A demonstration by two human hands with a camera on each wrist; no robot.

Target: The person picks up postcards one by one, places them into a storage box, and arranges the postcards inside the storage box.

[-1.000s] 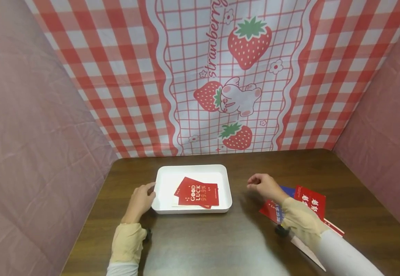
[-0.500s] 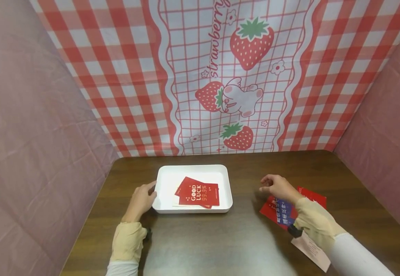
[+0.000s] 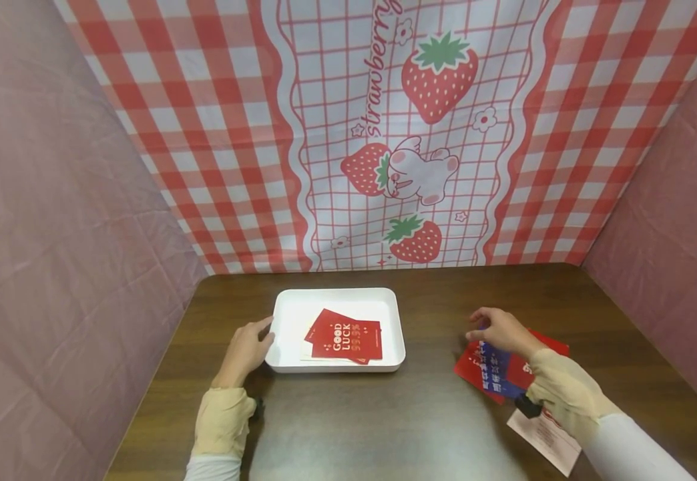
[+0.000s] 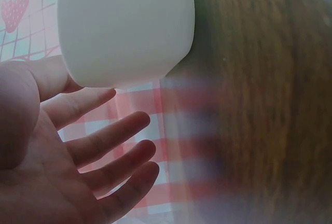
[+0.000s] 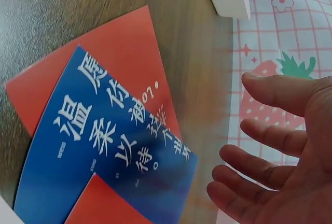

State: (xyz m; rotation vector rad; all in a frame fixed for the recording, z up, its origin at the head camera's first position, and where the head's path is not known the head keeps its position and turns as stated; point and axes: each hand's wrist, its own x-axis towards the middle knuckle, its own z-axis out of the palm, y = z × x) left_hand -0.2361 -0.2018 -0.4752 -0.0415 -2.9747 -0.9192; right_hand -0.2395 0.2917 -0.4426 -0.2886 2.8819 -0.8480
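My left hand [image 3: 246, 349] is at the left end of a white tray [image 3: 282, 314], thumb and index finger right at its rim. In the left wrist view its other fingers [image 4: 124, 130] are spread, and the tray's corner hides the thumb tip. Inside the tray lie several overlapping cards, a red "GOOD LUCK" card [image 3: 357, 341] on top. My right hand [image 3: 505, 331] hovers over a pile of cards on the right, its fingers loosely bent and holding nothing. Below it show a blue card with white characters [image 5: 104, 125] and a red card [image 5: 129, 37] partly beneath.
A pale pink card [image 3: 543, 437] lies nearer the front, partly hidden under my right forearm. Brown wooden table [image 3: 372, 421] spreads between the tray and the pile. A strawberry-print cloth [image 3: 336, 100] hangs at the back, with pink cloth walls [image 3: 78, 267] on both sides.
My right hand has moved right, away from the tray and over the card pile. My left hand stays at the tray's rim; the cards in the tray look the same.
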